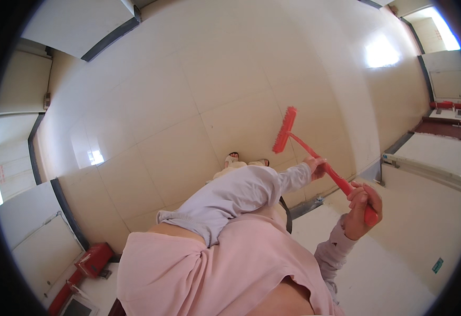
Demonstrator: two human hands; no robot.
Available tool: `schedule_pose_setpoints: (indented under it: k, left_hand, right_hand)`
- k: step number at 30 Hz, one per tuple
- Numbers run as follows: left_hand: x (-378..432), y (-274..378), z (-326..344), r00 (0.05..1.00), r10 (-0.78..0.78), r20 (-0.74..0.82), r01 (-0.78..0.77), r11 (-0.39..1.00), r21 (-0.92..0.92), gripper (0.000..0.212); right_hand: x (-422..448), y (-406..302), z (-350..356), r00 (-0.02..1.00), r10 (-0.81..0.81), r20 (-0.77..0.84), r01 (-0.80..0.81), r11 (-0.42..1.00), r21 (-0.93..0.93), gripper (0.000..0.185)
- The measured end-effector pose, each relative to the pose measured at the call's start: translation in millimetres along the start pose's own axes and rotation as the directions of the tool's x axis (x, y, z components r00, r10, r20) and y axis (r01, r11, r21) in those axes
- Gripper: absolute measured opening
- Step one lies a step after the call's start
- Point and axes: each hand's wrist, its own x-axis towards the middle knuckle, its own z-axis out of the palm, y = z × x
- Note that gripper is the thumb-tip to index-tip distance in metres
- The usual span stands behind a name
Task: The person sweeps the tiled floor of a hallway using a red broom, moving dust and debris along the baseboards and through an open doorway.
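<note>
A red plastic long-handled brush or rake-like tool (284,130) with a toothed edge on its crosswise head is held up at a slant above the floor, its head pointing to the upper left. My right hand (363,209) is closed around the thick end of the handle at the lower right. My left hand (316,167) grips the handle farther up, towards the head; my left arm reaches across my body in a pale sleeve. Part of the left fingers is hidden behind the handle.
Glossy beige floor tiles (167,130) spread before my sandalled feet (232,158). A white wall (404,237) with a dark baseboard stands close on the right. A red box (94,259) is at the lower left, and a wall corner (112,33) juts in at the upper left.
</note>
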Motion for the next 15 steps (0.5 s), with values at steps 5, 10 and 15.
schedule_pose_setpoints:
  k: [5,10,15]
  left_hand:
    - [-33.4,66.3,-12.4,0.942,0.32,-0.099,-0.317,0.947,0.045,0.013]
    - [-64.3,156.4,-102.2,0.765,0.58,-0.279,-0.619,0.782,-0.07,0.017]
    - [-86.2,241.1,-178.2,0.637,0.583,-0.504,-0.646,0.76,0.062,0.01]
  right_hand:
    - [27.7,13.9,18.5,0.997,0.032,0.066,-0.047,0.972,0.231,0.014]
    - [42.1,58.9,107.5,0.95,0.282,0.136,-0.313,0.87,0.381,0.014]
    - [48.3,138.1,197.5,0.897,0.175,0.406,-0.379,0.776,0.504,0.012]
